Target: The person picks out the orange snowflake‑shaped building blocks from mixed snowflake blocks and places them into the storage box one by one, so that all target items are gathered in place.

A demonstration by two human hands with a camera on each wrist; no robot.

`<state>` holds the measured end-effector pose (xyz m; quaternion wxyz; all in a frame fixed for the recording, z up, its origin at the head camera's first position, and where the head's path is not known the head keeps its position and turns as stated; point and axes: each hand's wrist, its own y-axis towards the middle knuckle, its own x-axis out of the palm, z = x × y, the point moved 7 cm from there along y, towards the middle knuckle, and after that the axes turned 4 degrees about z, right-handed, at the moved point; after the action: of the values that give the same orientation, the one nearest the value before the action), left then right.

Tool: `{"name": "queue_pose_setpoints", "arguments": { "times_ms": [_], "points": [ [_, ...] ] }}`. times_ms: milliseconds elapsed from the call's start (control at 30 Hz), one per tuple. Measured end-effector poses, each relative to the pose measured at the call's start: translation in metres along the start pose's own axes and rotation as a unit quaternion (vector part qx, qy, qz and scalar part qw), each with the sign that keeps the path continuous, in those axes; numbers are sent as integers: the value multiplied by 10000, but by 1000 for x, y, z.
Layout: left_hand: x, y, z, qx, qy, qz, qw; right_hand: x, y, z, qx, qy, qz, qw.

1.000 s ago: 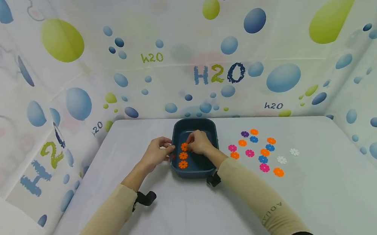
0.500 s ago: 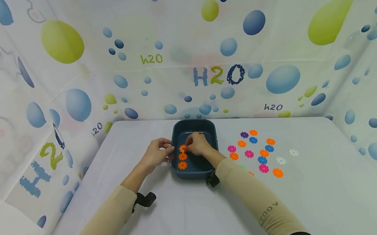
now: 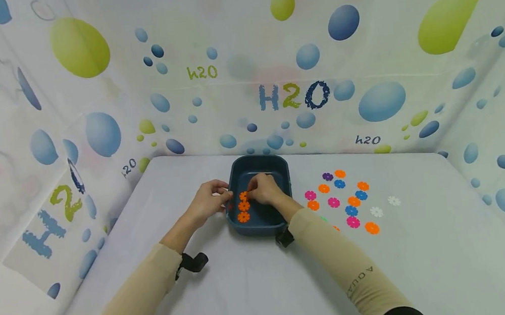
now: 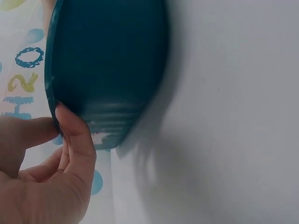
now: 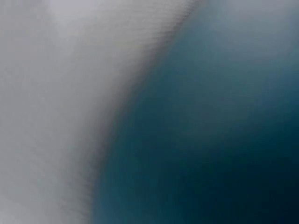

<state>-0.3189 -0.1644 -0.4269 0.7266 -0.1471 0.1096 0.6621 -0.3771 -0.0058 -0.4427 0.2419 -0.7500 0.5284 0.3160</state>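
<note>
A dark blue rectangular tub (image 3: 265,221) stands on the white table. My left hand (image 3: 207,200) pinches its left rim between thumb and fingers, plain in the left wrist view, where the tub's outer wall (image 4: 110,56) fills the top. Inside the tub, 3 orange flower-shaped pieces form a column along the left side. My right hand (image 3: 264,189) reaches into the tub and pinches the farthest orange flower piece (image 3: 243,196) at its right edge. Below it lie the middle piece (image 3: 243,206) and the nearest piece (image 3: 243,217). Only blurred tub wall (image 5: 187,116) shows in the right wrist view.
Right of the tub, several loose flower pieces lie scattered on the table, among them a purple one (image 3: 328,176), a pink one (image 3: 353,222), a blue one (image 3: 361,195) and a white one (image 3: 393,200). My right sleeve (image 3: 335,256) partly covers a few. A patterned curtain (image 3: 245,77) stands behind.
My right hand has shifted slightly left with the farthest orange flower piece, which now lines up closer above the other two. The left hand keeps its place on the rim.
</note>
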Motion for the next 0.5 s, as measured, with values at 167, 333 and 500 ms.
{"name": "queue_pose_setpoints", "arguments": {
  "times_ms": [167,333,500],
  "points": [
    [0,0,-3,4,-100,-15,9999,-9,-1,-4,-258,-142,177,9994],
    [-1,-2,-10,-175,-128,49,9998,-19,-18,-10,-761,-149,73,9970],
    [0,1,-7,-88,-195,8,9998,-45,-37,-9,-1067,-36,173,9941]
  ]
}}
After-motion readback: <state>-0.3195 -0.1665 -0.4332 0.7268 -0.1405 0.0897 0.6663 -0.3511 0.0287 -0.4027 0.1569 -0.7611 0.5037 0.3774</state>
